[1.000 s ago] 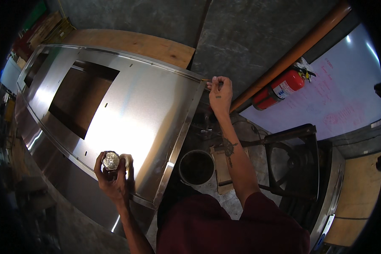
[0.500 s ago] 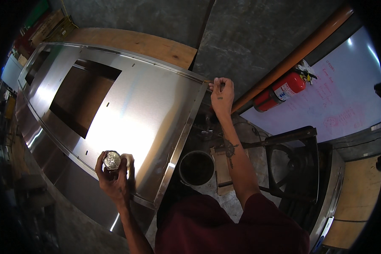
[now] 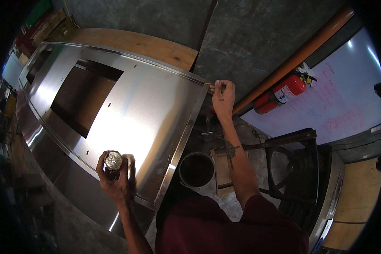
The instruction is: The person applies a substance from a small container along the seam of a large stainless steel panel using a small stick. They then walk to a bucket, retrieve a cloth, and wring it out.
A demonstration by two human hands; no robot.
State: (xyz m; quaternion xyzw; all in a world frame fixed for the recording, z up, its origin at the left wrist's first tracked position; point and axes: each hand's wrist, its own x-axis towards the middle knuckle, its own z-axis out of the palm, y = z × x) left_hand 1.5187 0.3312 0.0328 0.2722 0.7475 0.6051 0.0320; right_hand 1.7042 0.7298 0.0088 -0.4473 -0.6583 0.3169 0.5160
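Dark grey concrete (image 3: 258, 38) is backing a long metal panel (image 3: 146, 101), above whose near side the left hand (image 3: 115, 186) is gripping a round silvery object (image 3: 113, 160), while the right hand (image 3: 223, 99) is curling its fingers at the far right corner beside a thin yellowish sliver (image 3: 208, 84); whether they are grasping it, I cannot tell. Working at that corner seems to be the step in hand, and the next move is probably calling for steady fingertips there. Farther right, an orange-brown pipe (image 3: 309, 46) and a red extinguisher (image 3: 291, 86) are limiting space, while a bucket (image 3: 197, 167) and a black frame (image 3: 292, 136) are crowding the floor (image 3: 232, 202) nearer.
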